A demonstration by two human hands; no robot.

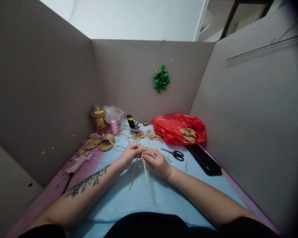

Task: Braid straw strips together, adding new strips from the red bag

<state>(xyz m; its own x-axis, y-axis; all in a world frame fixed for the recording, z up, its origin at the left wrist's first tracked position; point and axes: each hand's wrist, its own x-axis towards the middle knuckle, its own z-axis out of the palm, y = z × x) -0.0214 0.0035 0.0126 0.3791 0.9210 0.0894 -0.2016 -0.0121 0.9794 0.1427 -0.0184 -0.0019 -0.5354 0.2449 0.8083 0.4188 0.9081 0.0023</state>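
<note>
Straw strips [145,170] pinched at my fingertips, mid-view, over the light blue cloth [131,201]; two long tails hang toward me, other ends stick out on the far side. My left hand [129,156]: thumb and index pressed together on the strips, remaining fingers curled under, partly hidden. My right hand [159,163], ring on one finger: thumb side closed on the same spot, fingers bent and held close together, not spread. Fingertips of both hands meet or nearly meet; can't tell exactly which strip each one grips.

Black-handled scissors [177,155] just beside my right hand, black case-like object [205,160] further right. Red plastic bag [170,127] with more straw behind them. Loose straw [149,135] scattered beyond my hands. Woven straw pieces [106,142] to the left, pink thread spool [114,126] behind, pink glue gun [80,162] near my left forearm. Green hanging ornament [162,79] on the back panel [129,72].
</note>
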